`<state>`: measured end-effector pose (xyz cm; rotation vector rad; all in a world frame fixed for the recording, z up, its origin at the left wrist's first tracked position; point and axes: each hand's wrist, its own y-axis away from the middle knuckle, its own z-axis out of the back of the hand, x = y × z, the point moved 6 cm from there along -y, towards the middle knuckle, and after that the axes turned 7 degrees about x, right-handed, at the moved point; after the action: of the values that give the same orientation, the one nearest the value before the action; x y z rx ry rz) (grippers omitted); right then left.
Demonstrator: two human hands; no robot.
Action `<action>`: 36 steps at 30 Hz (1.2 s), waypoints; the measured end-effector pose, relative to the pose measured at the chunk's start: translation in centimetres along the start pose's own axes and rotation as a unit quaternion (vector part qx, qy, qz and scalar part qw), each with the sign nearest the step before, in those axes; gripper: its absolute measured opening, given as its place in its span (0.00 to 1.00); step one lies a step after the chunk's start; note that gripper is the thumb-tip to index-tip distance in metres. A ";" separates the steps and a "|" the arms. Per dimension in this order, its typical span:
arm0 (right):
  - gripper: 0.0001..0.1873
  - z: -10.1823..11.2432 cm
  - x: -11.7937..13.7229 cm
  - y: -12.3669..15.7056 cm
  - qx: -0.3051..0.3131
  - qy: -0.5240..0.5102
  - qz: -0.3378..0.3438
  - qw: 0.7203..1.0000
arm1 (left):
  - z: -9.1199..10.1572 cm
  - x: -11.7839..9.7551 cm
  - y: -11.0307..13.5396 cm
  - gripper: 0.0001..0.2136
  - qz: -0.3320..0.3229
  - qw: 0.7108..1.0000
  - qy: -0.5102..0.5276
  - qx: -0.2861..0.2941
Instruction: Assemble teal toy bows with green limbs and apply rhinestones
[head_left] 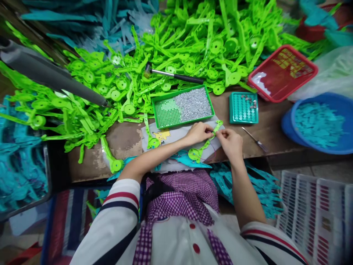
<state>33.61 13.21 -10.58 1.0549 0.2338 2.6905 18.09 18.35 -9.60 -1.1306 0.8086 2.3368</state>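
Observation:
A bright green plastic part [194, 155] with a round disc at one end and a narrow arm lies slantwise on a grey cloth [176, 137] before me. My left hand [200, 133] is closed on its arm from the left, thumb and fingers pinched together. From the right, my right hand [231, 144] meets the same arm with fingertips pressed together; whatever is between them is too small to name. A thin reddish wire or thread curls beneath the part. Close to my left forearm lies another green part [152, 142], and a teal piece [190, 159] rests below the hands.
A green tray [156, 119] holds small metal pieces, with a hammer [176, 75] behind it on piled green parts [190, 48]. Rightward are a teal tray [233, 119], screwdriver [255, 140], red basket [275, 98] and blue bucket [292, 136]. A grey pointed tool [55, 75] slants in from upper left.

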 end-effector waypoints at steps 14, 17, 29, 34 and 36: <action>0.10 0.5 0.7 -1.6 0.066 0.037 0.087 0.993 | 0.0 -0.1 -0.1 0.09 -0.015 1.000 0.012 0.012; 0.10 0.6 1.1 -2.9 0.132 0.027 0.142 0.981 | -0.1 -0.2 -0.1 0.08 -0.013 1.000 0.005 0.020; 0.20 -0.4 1.7 -6.6 0.377 0.019 0.165 0.911 | 0.4 -0.2 0.8 0.07 -0.010 1.000 -0.015 0.022; 0.19 -0.2 1.9 -6.5 0.367 0.018 0.180 0.912 | -0.6 -2.3 2.0 0.09 0.004 0.995 -0.096 0.013; 0.20 -0.3 1.8 -6.6 0.384 0.012 0.176 0.906 | -1.7 -3.5 2.3 0.13 0.001 0.986 -0.165 0.021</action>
<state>33.23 20.01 -11.16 1.3553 1.3108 2.9822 19.66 15.12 -6.90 -0.6955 0.7316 2.4076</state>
